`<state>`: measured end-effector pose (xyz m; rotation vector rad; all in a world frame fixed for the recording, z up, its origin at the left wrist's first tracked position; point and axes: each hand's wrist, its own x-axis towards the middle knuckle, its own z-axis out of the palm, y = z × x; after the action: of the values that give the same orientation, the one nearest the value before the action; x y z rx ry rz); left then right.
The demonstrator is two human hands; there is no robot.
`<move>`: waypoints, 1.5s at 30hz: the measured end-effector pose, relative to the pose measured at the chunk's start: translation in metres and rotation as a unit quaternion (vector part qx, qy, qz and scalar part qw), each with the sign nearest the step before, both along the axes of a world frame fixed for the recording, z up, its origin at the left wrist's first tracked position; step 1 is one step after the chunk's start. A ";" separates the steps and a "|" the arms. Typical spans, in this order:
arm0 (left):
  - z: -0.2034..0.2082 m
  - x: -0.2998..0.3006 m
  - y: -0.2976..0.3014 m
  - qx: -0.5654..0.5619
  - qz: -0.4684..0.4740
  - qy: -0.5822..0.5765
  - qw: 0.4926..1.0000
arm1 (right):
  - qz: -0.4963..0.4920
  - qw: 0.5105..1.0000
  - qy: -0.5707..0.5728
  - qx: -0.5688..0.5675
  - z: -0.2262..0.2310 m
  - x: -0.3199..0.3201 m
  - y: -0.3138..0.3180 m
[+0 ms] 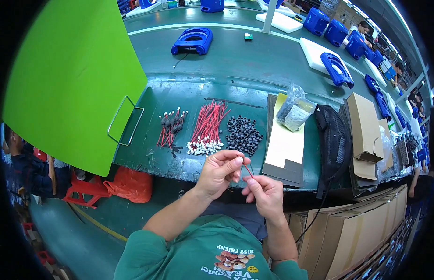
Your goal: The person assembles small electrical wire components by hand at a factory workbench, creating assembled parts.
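Just off the bench's near edge, my left hand (218, 173) pinches a thin red wire (249, 171) between thumb and fingers. The thumb and fingers of my right hand (267, 193) close on the wire's lower part. A darker strand shows beside it; what is at the wire's ends is hidden by my fingers. Beyond my hands lies a bundle of red wires with white connectors (210, 126). Right of that is a heap of small dark grey caps (244, 133). To the left sits a smaller group of red wires with dark caps (171, 126).
A green panel with a metal handle (126, 120) rises at left. Right of the caps are cardboard sheets (284, 149), a clear plastic bag (294, 112) and a black mesh pouch (334, 140). Blue plastic housings (192, 41) sit beyond. Large cartons (348, 233) stand at lower right.
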<state>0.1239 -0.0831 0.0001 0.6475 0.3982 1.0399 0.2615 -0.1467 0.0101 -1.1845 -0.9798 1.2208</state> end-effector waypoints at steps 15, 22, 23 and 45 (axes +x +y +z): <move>0.007 -0.009 -0.003 -0.068 -0.243 0.128 0.959 | -0.031 0.982 0.179 0.044 -0.009 0.017 0.012; 0.005 -0.009 -0.010 -0.085 -0.211 0.086 0.970 | -0.092 0.955 0.275 0.062 -0.001 0.021 0.022; 0.005 -0.008 -0.010 -0.085 -0.211 0.085 0.970 | -0.111 0.952 0.278 0.059 0.001 0.020 0.022; 0.004 0.001 -0.019 -0.042 -0.045 0.162 0.985 | -0.013 0.866 -0.451 0.214 0.027 0.018 0.000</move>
<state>0.1252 -0.1022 0.0045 0.7547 0.6860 0.8276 0.2797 -0.1464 0.0367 -1.3962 -1.8016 0.3160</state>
